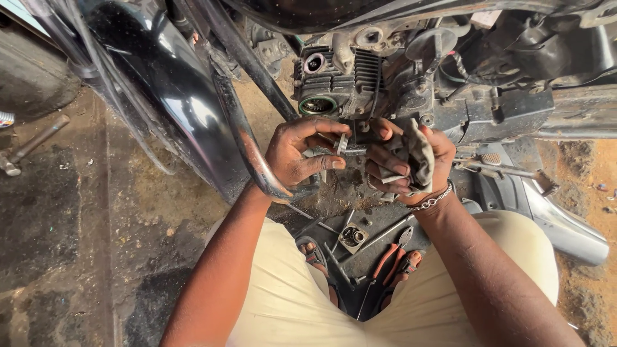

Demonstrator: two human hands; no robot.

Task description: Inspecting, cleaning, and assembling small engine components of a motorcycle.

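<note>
In the centre of the frame, just below the finned engine block [350, 80] of a motorcycle, both hands work close together. The left hand [302, 154] curls its thumb and fingers together around a thin metal ring [342, 144], pinching it at the fingertips; the ring stands on edge between the two hands, right under the open round port of the engine. The right hand [411, 160] is closed on a crumpled grey rag [418, 154], which bunches out between the fingers and across the palm; its fingertips reach toward the ring and seem to touch a small metal part beside it, though the part is too hidden to tell what it is. A chain bracelet [432, 200] sits on the right wrist.

To the left of the hands a curved steel frame tube [247, 144] runs down from the upper middle, and the glossy black fender [164, 90] fills the upper left. At the right edge the chrome exhaust pipe [565, 222] slants toward the lower right. Below the hands, in the lower centre between the person's knees, red-handled pliers [389, 260] lie on a dark mat beside a small round metal part [352, 236] and several thin rods. A hammer [29, 148] rests on the stained concrete at the far left
</note>
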